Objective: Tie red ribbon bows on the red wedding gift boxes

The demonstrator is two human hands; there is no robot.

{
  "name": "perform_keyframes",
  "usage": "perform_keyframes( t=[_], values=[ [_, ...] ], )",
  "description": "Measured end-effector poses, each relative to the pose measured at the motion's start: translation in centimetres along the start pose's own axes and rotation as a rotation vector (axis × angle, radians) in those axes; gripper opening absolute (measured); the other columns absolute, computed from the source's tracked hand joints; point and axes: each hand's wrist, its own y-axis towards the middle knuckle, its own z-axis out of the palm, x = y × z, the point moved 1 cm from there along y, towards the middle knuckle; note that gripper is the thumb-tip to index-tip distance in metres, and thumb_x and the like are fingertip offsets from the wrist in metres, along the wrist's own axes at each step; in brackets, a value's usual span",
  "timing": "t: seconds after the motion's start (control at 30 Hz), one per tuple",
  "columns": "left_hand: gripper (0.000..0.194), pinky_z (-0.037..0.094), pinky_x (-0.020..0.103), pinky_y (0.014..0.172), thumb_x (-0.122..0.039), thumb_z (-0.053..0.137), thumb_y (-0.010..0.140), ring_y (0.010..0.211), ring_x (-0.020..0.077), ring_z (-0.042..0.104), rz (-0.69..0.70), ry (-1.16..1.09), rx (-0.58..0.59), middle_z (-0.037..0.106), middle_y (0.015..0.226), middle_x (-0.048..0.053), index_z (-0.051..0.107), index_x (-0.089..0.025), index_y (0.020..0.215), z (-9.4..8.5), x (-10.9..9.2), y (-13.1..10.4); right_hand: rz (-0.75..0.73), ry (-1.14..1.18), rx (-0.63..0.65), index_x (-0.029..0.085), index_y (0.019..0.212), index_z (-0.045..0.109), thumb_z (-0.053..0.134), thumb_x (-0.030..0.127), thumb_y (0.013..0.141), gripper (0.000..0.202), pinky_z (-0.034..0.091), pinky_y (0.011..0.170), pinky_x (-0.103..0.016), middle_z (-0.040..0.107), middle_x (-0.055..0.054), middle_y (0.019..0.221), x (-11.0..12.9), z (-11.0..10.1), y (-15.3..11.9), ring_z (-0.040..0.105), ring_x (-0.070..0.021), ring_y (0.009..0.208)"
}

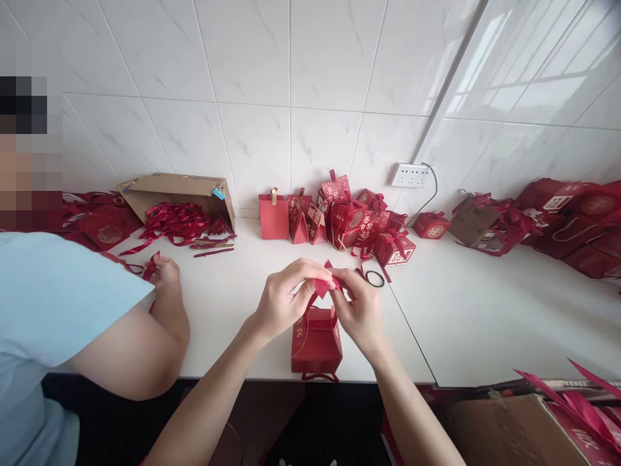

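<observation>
A small red gift box with a rope handle at its front stands near the table's front edge. Above its top, a red ribbon is pinched in both my hands. My left hand grips the ribbon from the left, its fingers closed on it. From the right, my right hand has thumb and fingers pressed together on the same ribbon. The ribbon runs down from my fingers to the box. Part of the ribbon is hidden behind the fingertips.
A co-worker's hand holds a red ribbon at the left. Behind are a cardboard box of ribbons, finished red boxes, a black ring and a power strip. More red bags lie at the right, with a carton below.
</observation>
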Motion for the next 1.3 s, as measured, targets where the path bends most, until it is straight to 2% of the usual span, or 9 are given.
perform_keyframes(
  t=[0.1, 0.17, 0.23, 0.33, 0.4, 0.53, 0.7, 0.93, 1.3],
  values=[
    [0.025, 0.054, 0.03, 0.076, -0.001, 0.048, 0.083, 0.087, 0.0152, 0.064, 0.029, -0.034, -0.061, 0.067, 0.078, 0.003, 0.062, -0.021, 0.092, 0.2, 0.4, -0.4, -0.042, 0.096, -0.008, 0.022, 0.102, 0.066, 0.051, 0.012, 0.079, 0.029, 0.05, 0.067, -0.026, 0.067, -0.003, 0.086, 0.5, -0.3, -0.3, 0.061, -0.0141, 0.078],
    [0.025, 0.055, 0.03, 0.076, -0.002, 0.048, 0.084, 0.087, 0.0157, 0.065, 0.023, -0.057, -0.086, 0.067, 0.077, 0.003, 0.063, -0.021, 0.093, 0.3, 0.4, -0.6, -0.009, 0.197, -0.007, 0.022, 0.109, 0.065, 0.053, 0.018, 0.081, 0.031, 0.051, 0.068, -0.027, 0.068, -0.003, 0.09, 0.9, -0.6, -0.4, 0.062, -0.0151, 0.081],
    [0.023, 0.056, 0.031, 0.075, -0.005, 0.048, 0.085, 0.088, 0.0168, 0.066, -0.002, -0.077, -0.136, 0.069, 0.081, 0.004, 0.063, -0.02, 0.094, 0.5, 0.4, -0.9, 0.075, 0.246, -0.091, 0.022, 0.105, 0.068, 0.056, 0.024, 0.081, 0.026, 0.052, 0.068, -0.028, 0.07, -0.003, 0.088, 1.1, -0.7, -0.4, 0.064, -0.0154, 0.08],
    [0.02, 0.057, 0.033, 0.077, -0.009, 0.05, 0.085, 0.09, 0.0176, 0.066, -0.032, -0.071, -0.356, 0.07, 0.088, 0.006, 0.062, -0.019, 0.097, 1.0, 0.4, -1.8, 0.251, 0.222, -0.309, 0.02, 0.089, 0.072, 0.063, 0.029, 0.078, 0.017, 0.054, 0.067, -0.029, 0.07, -0.001, 0.071, 0.9, -0.7, -0.3, 0.066, -0.0152, 0.07],
    [0.016, 0.057, 0.034, 0.077, -0.011, 0.053, 0.085, 0.088, 0.0174, 0.066, -0.076, -0.069, -0.514, 0.069, 0.092, 0.006, 0.063, -0.019, 0.094, 1.4, 0.6, -2.7, 0.33, 0.196, -0.397, 0.018, 0.086, 0.072, 0.066, 0.031, 0.075, 0.018, 0.056, 0.067, -0.031, 0.07, -0.001, 0.067, 0.4, -0.8, -0.4, 0.066, -0.0158, 0.066],
    [0.007, 0.057, 0.03, 0.067, -0.022, 0.059, 0.082, 0.076, 0.0144, 0.065, -0.345, -0.178, -0.722, 0.063, 0.088, 0.004, 0.064, -0.017, 0.081, 1.6, 1.6, -5.0, 0.396, 0.107, -0.465, 0.016, 0.085, 0.071, 0.066, 0.034, 0.072, 0.022, 0.056, 0.068, -0.033, 0.072, -0.004, 0.074, -0.9, -1.9, -1.3, 0.068, -0.017, 0.068],
    [0.015, 0.053, 0.021, 0.059, -0.026, 0.069, 0.069, 0.069, 0.0103, 0.058, -0.668, -0.339, -0.969, 0.058, 0.072, 0.001, 0.059, -0.015, 0.066, 0.0, 2.8, -7.8, 0.524, 0.0, -0.492, 0.015, 0.09, 0.067, 0.066, 0.036, 0.072, 0.028, 0.056, 0.068, -0.034, 0.069, -0.004, 0.068, -2.6, -4.7, -3.6, 0.068, -0.0183, 0.066],
    [0.018, 0.052, 0.021, 0.06, -0.025, 0.072, 0.063, 0.067, 0.0091, 0.056, -0.868, -0.353, -1.052, 0.056, 0.068, -0.001, 0.057, -0.015, 0.062, -1.9, 3.4, -11.5, 0.695, -0.073, -0.489, 0.015, 0.094, 0.064, 0.066, 0.039, 0.071, 0.033, 0.055, 0.07, -0.037, 0.068, -0.005, 0.071, -4.4, -7.4, -6.8, 0.067, -0.0197, 0.067],
    [0.025, 0.053, 0.021, 0.062, -0.021, 0.074, 0.057, 0.06, 0.0071, 0.052, -1.067, -0.406, -1.101, 0.049, 0.058, -0.005, 0.049, -0.015, 0.054, -2.1, 4.0, -14.3, 0.835, -0.263, -0.428, 0.017, 0.088, 0.064, 0.064, 0.039, 0.071, 0.028, 0.051, 0.067, -0.032, 0.067, -0.004, 0.064, -5.6, -9.1, -8.9, 0.066, -0.0211, 0.07]
  ],
)
